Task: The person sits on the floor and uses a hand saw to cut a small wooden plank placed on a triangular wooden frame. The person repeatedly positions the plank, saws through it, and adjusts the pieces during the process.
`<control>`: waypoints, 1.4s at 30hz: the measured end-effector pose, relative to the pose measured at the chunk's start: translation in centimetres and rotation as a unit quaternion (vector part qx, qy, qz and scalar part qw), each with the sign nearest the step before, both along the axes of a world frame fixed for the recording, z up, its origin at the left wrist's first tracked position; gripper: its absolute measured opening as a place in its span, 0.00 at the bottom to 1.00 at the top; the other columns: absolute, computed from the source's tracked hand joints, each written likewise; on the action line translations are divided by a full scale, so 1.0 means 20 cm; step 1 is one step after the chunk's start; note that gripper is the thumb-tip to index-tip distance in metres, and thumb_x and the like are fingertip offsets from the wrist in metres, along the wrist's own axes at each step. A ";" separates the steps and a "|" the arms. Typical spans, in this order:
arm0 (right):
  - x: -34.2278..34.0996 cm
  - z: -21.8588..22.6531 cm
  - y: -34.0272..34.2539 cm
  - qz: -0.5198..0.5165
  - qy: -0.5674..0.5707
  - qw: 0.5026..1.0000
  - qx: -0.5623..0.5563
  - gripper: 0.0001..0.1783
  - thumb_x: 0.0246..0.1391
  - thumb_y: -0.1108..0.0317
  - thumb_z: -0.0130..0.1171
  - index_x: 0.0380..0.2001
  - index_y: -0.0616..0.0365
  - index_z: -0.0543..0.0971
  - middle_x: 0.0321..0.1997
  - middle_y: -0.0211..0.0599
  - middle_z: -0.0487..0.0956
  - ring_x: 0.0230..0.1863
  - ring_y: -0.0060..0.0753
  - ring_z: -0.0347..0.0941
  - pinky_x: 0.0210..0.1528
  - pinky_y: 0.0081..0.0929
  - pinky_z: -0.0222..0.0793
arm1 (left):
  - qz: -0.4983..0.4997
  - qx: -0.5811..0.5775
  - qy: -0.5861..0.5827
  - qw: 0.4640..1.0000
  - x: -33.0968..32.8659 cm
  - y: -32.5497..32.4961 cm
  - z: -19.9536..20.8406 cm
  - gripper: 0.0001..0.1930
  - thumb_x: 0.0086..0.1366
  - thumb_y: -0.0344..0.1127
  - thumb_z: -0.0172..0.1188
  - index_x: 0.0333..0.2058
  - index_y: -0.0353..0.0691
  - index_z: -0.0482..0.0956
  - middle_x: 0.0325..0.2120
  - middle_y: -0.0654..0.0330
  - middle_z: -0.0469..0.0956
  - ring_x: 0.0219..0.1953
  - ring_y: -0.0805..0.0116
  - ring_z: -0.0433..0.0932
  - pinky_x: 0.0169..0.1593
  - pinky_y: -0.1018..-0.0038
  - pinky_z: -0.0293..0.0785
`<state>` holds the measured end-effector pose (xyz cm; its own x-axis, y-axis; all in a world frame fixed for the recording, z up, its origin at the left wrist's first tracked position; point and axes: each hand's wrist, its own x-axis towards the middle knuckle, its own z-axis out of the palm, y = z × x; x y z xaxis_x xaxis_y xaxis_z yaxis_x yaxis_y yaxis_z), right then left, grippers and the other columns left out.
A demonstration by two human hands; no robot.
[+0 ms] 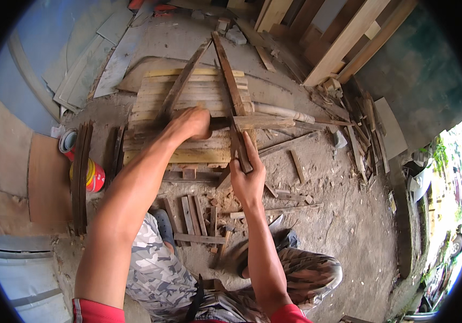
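Right hand (249, 182) grasps near end of dark bar (231, 89), likely steadying crossing with crosspiece (267, 123) just ahead. Left hand (192, 123) clenched beside crossing; contents unclear. Slatted platform (204, 156) beneath left hand, seemingly support.

Daylight is pouring in from the right, bleaching parts of the leafy green outdoor strip (440, 157) into white, purple-fringed glare. The dark green wall (417, 81) beside it is lying in shade. The fisheye lens is bowing the flat blue wall panel (18, 107). The bare left hand (190, 123) is blurring slightly.
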<state>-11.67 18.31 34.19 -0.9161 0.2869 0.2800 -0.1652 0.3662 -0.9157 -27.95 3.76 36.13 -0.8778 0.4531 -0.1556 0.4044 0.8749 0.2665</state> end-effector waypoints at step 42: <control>1.20 0.07 0.06 -0.024 -0.087 0.994 0.067 0.33 0.48 0.82 0.58 0.61 0.70 0.71 0.41 0.47 0.85 0.37 0.23 0.81 0.43 0.21 0.74 | 0.012 -0.018 -0.007 1.000 0.00 0.00 -0.07 0.14 0.55 0.36 0.70 0.28 0.27 0.80 0.14 0.58 0.74 0.18 0.66 0.74 0.23 0.65 0.72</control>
